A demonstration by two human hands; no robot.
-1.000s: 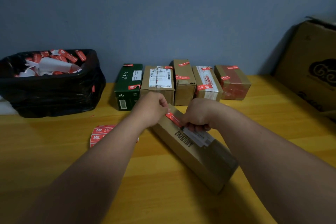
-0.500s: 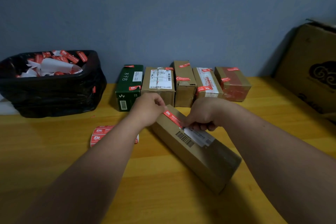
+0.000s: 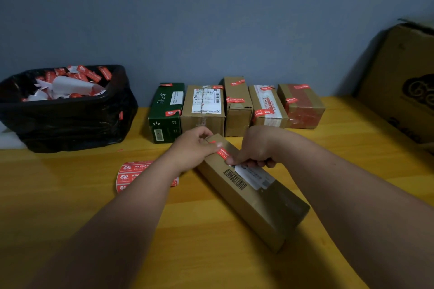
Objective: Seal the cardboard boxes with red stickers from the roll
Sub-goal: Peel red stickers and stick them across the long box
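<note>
Your left hand [image 3: 196, 148] and right hand [image 3: 254, 148] sit close together on the far end of the long cardboard box [image 3: 253, 192], which lies slanted on the wooden table [image 3: 70, 218] just in front of you. Your left thumb lies across the box top at one end of the red sticker [image 3: 223, 153]; your right fingers are curled down on its other end. By my reading you are mid-seal, smoothing the sticker over the flap seam. Next, rub both ends flat, then let go and reach for the sticker roll [image 3: 131, 175], lying just left of the box under your left forearm. Its red labels carry white Chinese characters, too small to read. On the box top sit a barcode and a white shipping label, text blurred. Farther back, a row of five boxes [image 3: 237, 105] already wears red stickers; the green one shows white characters, not sharp enough to read surely. A black-lined bin [image 3: 70, 124] holds backing scraps.
</note>
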